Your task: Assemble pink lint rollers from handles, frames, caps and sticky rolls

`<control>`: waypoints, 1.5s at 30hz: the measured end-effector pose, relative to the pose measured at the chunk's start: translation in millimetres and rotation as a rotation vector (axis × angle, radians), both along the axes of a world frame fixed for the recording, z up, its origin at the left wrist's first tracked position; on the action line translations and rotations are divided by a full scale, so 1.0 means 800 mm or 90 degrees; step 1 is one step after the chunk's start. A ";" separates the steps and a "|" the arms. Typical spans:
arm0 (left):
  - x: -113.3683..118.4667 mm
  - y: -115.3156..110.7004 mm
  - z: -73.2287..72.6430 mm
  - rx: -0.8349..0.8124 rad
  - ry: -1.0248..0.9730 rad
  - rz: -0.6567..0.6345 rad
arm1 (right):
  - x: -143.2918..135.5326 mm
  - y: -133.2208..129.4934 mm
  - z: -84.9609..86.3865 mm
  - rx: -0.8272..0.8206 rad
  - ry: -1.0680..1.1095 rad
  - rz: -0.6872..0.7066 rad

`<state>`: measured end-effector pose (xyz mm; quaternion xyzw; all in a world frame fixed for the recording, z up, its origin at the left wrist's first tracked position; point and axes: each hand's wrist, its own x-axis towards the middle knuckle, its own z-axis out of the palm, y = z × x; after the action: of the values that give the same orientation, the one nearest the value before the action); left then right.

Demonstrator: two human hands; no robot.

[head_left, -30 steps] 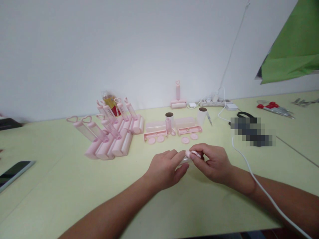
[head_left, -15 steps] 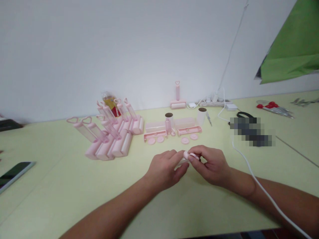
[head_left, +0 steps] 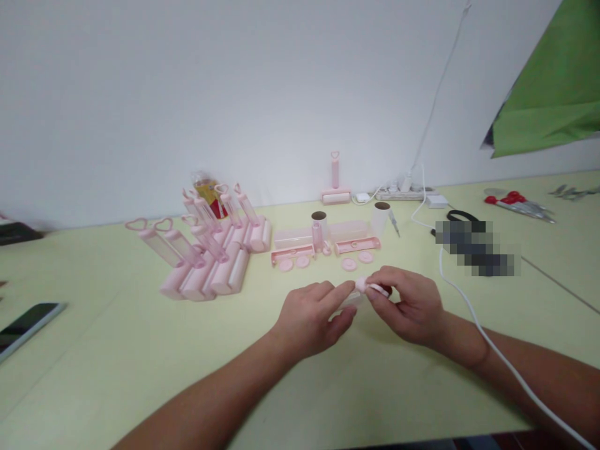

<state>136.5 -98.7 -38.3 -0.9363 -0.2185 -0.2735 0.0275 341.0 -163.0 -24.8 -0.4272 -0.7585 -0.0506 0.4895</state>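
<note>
My left hand is closed round a translucent pale tube, mostly hidden by the fingers. Between thumb and fingers, my right hand pinches a small pink cap with a loop, close to the tube's right end. Whether cap and tube touch is too small to tell. Beyond my hands lie pink round discs, two open pink roller covers, a short pink handle and upright white rolls.
Several pink rollers with heart-topped handles stand at the left. Another roller leans by the wall. A phone lies far left, red-handled scissors far right. A white cable crosses my right forearm.
My right hand has moved slightly right and up with the pink cap, away from my left hand. More of the cap and tube end shows between my hands.
</note>
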 end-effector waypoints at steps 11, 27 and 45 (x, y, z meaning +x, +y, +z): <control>0.000 -0.001 -0.001 -0.011 0.016 -0.007 | -0.003 0.001 -0.007 -0.012 -0.022 0.038; 0.002 0.000 -0.001 -0.004 -0.004 -0.010 | -0.007 0.005 -0.009 -0.020 0.015 0.126; 0.001 -0.001 -0.002 0.010 0.022 -0.004 | -0.005 0.003 -0.007 -0.047 0.006 0.046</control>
<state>137.4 -99.5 -39.9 -0.9415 -0.2126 -0.2589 0.0378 337.2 -160.7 -30.1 -0.4174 -0.7726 -0.0027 0.4784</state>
